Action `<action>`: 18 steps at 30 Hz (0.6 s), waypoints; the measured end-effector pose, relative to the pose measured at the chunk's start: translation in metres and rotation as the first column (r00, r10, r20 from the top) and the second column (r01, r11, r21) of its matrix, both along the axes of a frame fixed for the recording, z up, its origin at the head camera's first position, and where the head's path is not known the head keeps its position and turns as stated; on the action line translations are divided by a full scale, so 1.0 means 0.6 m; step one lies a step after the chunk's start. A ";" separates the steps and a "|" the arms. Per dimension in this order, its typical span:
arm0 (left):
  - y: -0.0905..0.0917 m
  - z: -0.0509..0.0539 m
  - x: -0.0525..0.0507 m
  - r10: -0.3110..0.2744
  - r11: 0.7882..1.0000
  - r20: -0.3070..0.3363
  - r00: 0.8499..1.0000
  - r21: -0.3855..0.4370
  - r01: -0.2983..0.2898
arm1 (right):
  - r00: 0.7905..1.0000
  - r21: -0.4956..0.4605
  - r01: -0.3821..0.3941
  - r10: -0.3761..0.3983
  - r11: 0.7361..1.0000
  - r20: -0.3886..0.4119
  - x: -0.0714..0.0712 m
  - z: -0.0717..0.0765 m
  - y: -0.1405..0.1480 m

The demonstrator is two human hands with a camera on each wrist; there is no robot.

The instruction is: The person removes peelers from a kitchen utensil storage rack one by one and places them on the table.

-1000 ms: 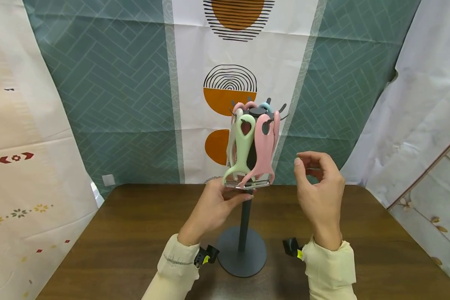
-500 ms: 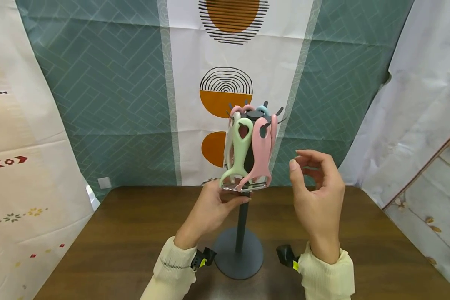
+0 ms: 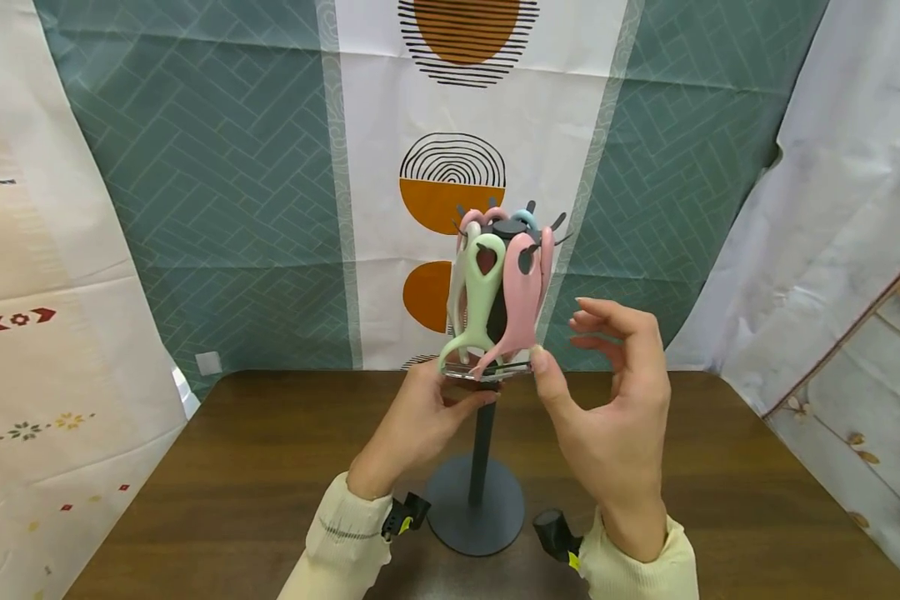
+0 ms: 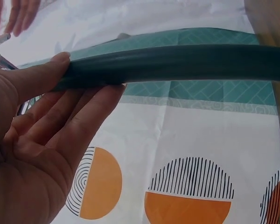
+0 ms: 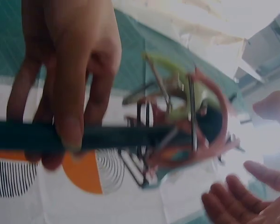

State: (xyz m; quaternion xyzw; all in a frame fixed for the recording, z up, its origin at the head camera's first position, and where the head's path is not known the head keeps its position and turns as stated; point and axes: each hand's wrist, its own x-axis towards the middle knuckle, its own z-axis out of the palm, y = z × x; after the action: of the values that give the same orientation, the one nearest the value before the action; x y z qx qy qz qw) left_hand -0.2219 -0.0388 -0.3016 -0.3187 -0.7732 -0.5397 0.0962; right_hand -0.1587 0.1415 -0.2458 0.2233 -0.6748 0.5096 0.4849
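Observation:
A dark stand rises from a round base, with several peelers hung on hooks round its top. My left hand holds the pole just below the peelers, thumb on one side and fingers on the other, as the left wrist view shows on the dark pole. A green peeler and a pink peeler hang at the front, blades down. Beside the pink one is my right hand, fingers loosely bent and apart, thumb tip overlapping its lower corner in the head view. In the right wrist view this hand grips nothing.
More peelers hang behind, among them a blue one and another pink one, partly hidden. The stand's base rests on a brown wooden table. A patterned cloth hangs behind the table's far edge.
My right hand has moved left, its thumb coming up to the pink peeler's lower corner. My left hand keeps its hold on the pole. The head view has shifted slightly.

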 end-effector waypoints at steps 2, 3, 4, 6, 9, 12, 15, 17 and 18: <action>0.002 0.001 0.000 -0.003 1.000 0.001 1.000 -0.001 0.003 | 0.999 0.021 0.034 -0.034 0.999 0.005 0.007 0.000 -0.010; 0.002 0.001 0.000 -0.001 1.000 0.002 1.000 -0.003 0.001 | 0.998 0.033 0.057 -0.057 0.998 0.011 0.011 0.001 -0.014; 0.003 0.001 0.001 -0.003 1.000 0.004 1.000 -0.001 0.003 | 0.997 0.042 0.078 -0.078 0.996 0.016 0.015 0.001 -0.019; 0.004 0.002 0.001 -0.002 1.000 0.011 1.000 0.003 0.002 | 0.993 0.061 0.118 -0.119 0.991 0.020 0.021 0.001 -0.027; 0.003 0.001 0.001 0.001 1.000 0.000 1.000 0.006 -0.001 | 0.985 0.093 0.171 -0.174 0.981 0.017 0.027 -0.002 -0.041; 0.003 -0.001 0.001 -0.020 1.000 -0.025 0.999 0.015 0.020 | 0.975 0.124 0.217 -0.222 0.968 0.029 0.028 -0.009 -0.055; 0.002 -0.004 0.002 -0.047 0.998 -0.031 0.998 0.029 0.048 | 0.960 0.149 0.258 -0.270 0.955 0.069 0.026 -0.019 -0.070; 0.001 -0.005 0.003 -0.052 0.998 -0.032 0.998 0.034 0.053 | 0.952 0.153 0.278 -0.293 0.948 0.084 0.023 -0.023 -0.077; 0.000 -0.006 0.004 -0.050 0.998 -0.029 0.998 0.034 0.051 | 0.949 0.156 0.288 -0.303 0.945 0.088 0.022 -0.025 -0.079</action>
State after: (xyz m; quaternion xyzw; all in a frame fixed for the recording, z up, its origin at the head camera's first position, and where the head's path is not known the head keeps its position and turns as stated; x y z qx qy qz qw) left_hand -0.2194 -0.0389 -0.3049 -0.3439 -0.7541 -0.5507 0.0989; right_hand -0.1455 0.0939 -0.2610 0.1246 -0.7609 0.3935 0.5006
